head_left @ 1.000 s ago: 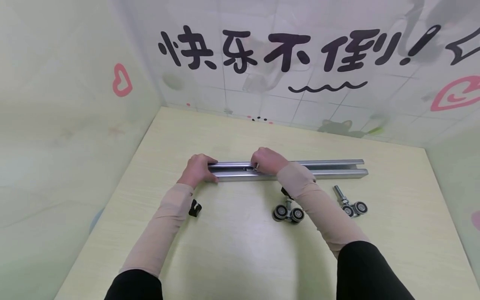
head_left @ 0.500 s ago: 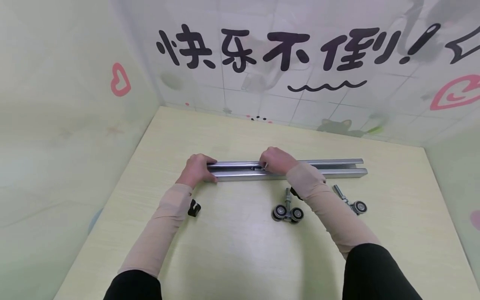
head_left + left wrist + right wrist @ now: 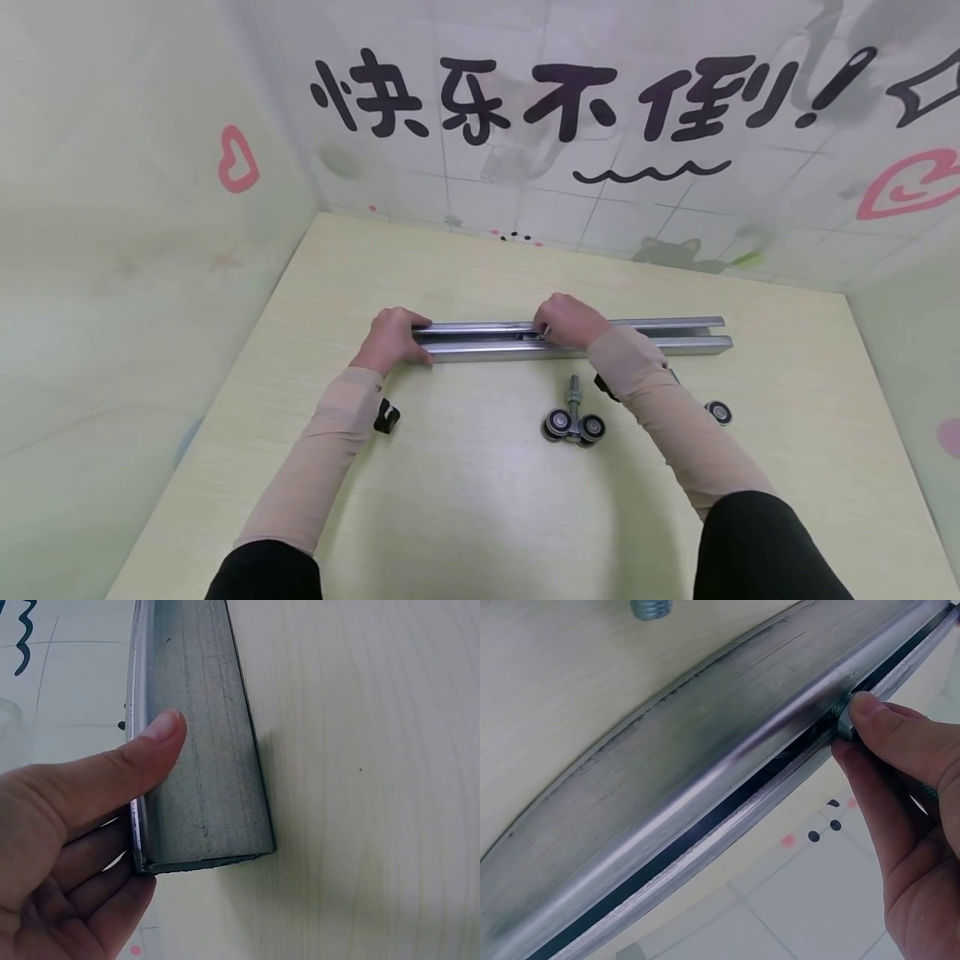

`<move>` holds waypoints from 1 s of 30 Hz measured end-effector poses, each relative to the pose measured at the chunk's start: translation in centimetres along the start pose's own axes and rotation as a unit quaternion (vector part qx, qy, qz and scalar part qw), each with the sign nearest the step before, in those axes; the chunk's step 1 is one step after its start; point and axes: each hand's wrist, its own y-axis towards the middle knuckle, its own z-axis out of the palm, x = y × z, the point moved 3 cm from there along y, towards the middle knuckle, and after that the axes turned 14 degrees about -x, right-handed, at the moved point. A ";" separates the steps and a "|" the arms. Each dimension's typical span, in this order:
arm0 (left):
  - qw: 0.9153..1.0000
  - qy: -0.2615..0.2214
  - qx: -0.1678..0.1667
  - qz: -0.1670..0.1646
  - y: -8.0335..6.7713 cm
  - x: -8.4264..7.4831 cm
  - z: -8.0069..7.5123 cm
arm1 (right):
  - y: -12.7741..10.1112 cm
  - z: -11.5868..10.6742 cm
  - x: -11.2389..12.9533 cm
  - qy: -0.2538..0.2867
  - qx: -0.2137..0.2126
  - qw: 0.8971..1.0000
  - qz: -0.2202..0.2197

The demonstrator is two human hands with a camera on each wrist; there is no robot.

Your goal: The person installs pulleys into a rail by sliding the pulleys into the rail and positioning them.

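Note:
A metal channel rail point(image 3: 487, 355) lies across the table, its long slot facing up. At the rail's left end my left hand point(image 3: 395, 337) grips it; in the left wrist view, the thumb presses one side wall point(image 3: 206, 787), and the fingers lie across the slot side. My right hand point(image 3: 573, 322) is over the middle of the slot. Between its thumb and fingers it pinches a threaded bolt with a nut point(image 3: 845, 724) that stands in the slot. What the bolt joins inside the rail is mostly hidden; a small metal bit shows left of the hand.
In front of the rail rests a roller trolley point(image 3: 573, 423) with its bolt pointing to the rail. Another roller trolley point(image 3: 718, 412) is partly behind the right forearm. Two black pieces lie by the forearms, one left point(image 3: 387, 417), one right point(image 3: 604, 387). Printed sheets wall the table point(image 3: 465, 508).
My right hand has slid rightward along the slot with the bolt, and the small metal bit has moved with it. The left hand keeps its grip at the rail's end.

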 end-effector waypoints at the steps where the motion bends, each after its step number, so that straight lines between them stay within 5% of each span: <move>1: 1.000 -0.001 0.000 -0.002 0.0 0.0 0.0 | -0.1 0.0 -0.1 0.000 0.001 1.000 0.001; 30: 1.000 -0.003 -0.008 0.013 0.0 0.0 0.1 | -3.0 -1.2 -3.1 -0.030 -0.032 0.999 -0.018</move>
